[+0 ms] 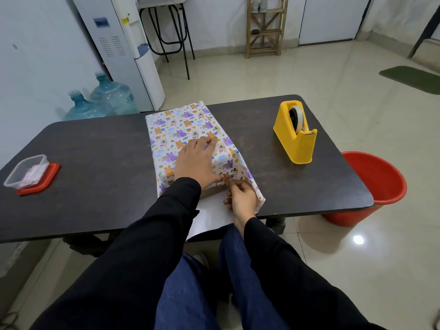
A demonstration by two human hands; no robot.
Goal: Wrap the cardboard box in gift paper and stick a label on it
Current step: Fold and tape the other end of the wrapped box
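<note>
left hand presses gift paper, right hand pinches it.

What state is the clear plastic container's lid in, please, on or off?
Off. The clear plastic container stands on top of its red lid, which lies flat on the dark table beneath it.

Dark bench seen from above. The wrapped box lies lengthwise down the middle, splitting the surface. To its left, a broad bare stretch runs to a plastic container near the left edge. To its right, a narrower bare strip separates it from a tall yellow tape dispenser. At the near end, the left hand lies flat on the box and the right hand pinches the gift paper, blocking that approach. A red bucket stands on the floor beside the bench's right end.
</note>
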